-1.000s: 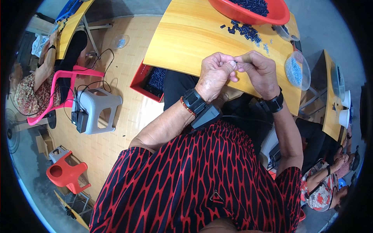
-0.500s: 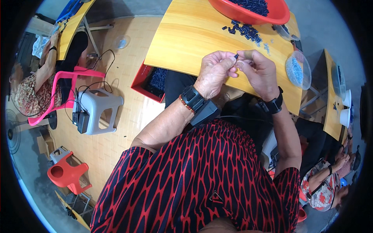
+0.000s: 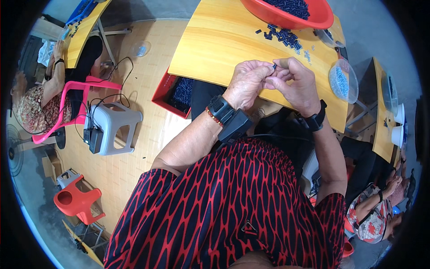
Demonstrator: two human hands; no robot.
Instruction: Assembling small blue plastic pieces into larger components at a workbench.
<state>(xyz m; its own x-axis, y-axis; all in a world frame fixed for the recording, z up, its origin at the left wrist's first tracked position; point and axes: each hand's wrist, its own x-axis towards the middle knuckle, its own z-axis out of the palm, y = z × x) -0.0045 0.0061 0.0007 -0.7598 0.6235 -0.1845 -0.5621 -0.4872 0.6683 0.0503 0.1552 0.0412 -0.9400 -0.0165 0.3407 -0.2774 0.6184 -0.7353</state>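
Observation:
Over the near edge of the yellow table (image 3: 210, 47), my two hands meet. My left hand (image 3: 246, 83) pinches a small dark blue part (image 3: 274, 66) between thumb and fingertips. My right hand (image 3: 299, 85) is curled up against it, forefinger beside the part; whatever its fingers hold is too small to make out. Just beyond lies a loose pile of short dark blue cylindrical pieces (image 3: 286, 38), with small clear pieces (image 3: 307, 55) at its right. A red basin (image 3: 268, 17) full of similar dark pieces stands at the far edge.
A clear bowl of light blue bits (image 3: 340, 83) sits at the table's right edge. Below the left edge is a red box (image 3: 163, 96) of dark pieces. A grey stool (image 3: 117, 127) with cables and a red stool (image 3: 77, 199) stand left. Other people sit at tables on both sides.
My right thumb has shifted lower and away from the dark part, and the right fingers have opened slightly. My left hand has barely moved, still pinching it.

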